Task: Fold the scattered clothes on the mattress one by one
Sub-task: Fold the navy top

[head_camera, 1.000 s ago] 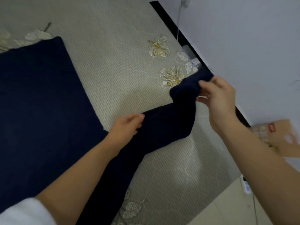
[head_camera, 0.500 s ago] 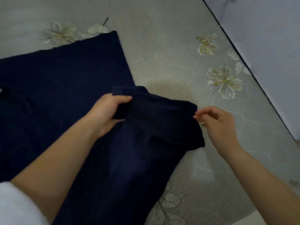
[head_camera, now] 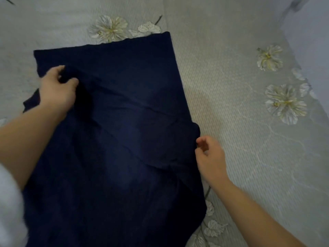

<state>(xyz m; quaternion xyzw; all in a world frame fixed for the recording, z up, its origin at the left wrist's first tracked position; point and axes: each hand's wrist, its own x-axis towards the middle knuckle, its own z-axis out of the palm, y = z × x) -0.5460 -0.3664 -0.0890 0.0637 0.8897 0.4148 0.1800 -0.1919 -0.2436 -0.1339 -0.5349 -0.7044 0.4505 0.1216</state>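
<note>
Navy knit, soft and finely ribbed, takes up most of the view. The navy garment (head_camera: 124,131) lies flat on the mattress (head_camera: 231,113) as a long rectangle with a few diagonal creases. Nearest, a fuzzy white sleeve (head_camera: 10,202) sits on the left arm. The right hand (head_camera: 210,157) is at the garment's folded right edge with its fingers curled. It's a bit blurry, so I honestly can't tell if it's pinching the cloth or only touching it. Further up and across from that, the left hand (head_camera: 57,90) grips a bunched fold of the knit near the far left corner. Beyond that grip the quilted, pale grey-green mattress has embroidered cream flowers (head_camera: 108,28), and past the right hand there's a pale wall (head_camera: 311,41).
</note>
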